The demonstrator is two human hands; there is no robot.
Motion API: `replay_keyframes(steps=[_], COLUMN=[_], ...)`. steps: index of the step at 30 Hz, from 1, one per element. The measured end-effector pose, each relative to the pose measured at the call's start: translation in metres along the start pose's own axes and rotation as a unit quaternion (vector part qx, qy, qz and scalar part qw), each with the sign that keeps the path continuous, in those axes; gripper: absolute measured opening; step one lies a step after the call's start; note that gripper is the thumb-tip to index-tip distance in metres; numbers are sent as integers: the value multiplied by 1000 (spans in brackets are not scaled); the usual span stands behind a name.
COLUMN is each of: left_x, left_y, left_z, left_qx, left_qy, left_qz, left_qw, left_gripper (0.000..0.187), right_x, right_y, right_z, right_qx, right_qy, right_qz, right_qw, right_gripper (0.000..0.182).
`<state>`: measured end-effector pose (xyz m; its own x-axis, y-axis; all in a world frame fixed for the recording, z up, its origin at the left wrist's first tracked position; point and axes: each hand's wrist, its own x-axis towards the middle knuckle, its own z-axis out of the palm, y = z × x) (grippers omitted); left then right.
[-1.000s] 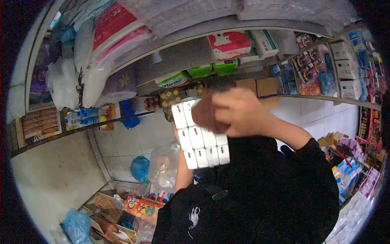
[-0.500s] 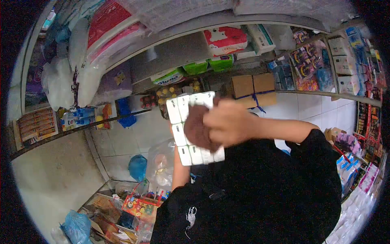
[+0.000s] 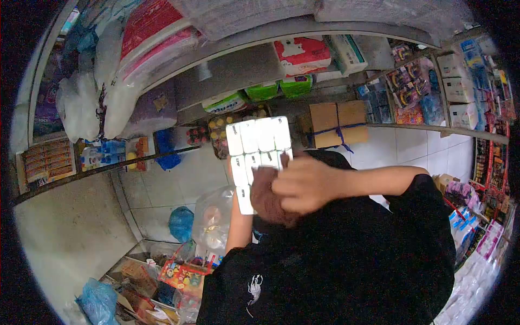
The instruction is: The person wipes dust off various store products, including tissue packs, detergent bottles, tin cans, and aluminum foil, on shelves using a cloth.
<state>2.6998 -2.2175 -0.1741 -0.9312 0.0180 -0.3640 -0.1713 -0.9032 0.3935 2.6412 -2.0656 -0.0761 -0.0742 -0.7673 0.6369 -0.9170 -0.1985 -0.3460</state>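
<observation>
A white multipack of small packets (image 3: 259, 138), in rows with small dark marks, is held up before my chest. My left hand (image 3: 230, 172) supports it from behind at its left edge; most of that hand is hidden by the pack. A crumpled brown cloth (image 3: 267, 197) is bunched in the closed fingers of my right hand (image 3: 306, 183). The cloth covers the lower right part of the pack's face and seems to press on it. Glare washes out the pack's upper packets.
Ahead, a cardboard box (image 3: 338, 124) tied with blue string stands near green packs (image 3: 295, 86). Tissue packs (image 3: 303, 54) sit on the shelf above. Plastic bags (image 3: 89, 111) hang at left. A blue bag (image 3: 181, 223) and loose packaging (image 3: 184, 275) lie low left. Stocked shelves line the right.
My right hand and the brown cloth have slid down across the pack's face, uncovering its upper right packets. The pack has shifted slightly upward. My left hand still supports it.
</observation>
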Motion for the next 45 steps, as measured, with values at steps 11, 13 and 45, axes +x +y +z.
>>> replay_keyframes(steps=[11,13,45], left_x=[-1,-6,11], left_y=[6,4,55], left_z=[-11,-9,-34], left_qx=[-11,-12,-137], left_qy=[4,3,-19], left_qz=[-3,-6,12], left_qw=[1000,1000,990], left_gripper=[65,65,66], right_x=[-4,-9,7], right_y=[36,12,6], right_z=[10,18,58], right_qx=[-99,-49,-2], right_qy=[72,93,230], right_qz=[165,110,344], right_qw=[979,988,910], right_gripper=[27,29,40])
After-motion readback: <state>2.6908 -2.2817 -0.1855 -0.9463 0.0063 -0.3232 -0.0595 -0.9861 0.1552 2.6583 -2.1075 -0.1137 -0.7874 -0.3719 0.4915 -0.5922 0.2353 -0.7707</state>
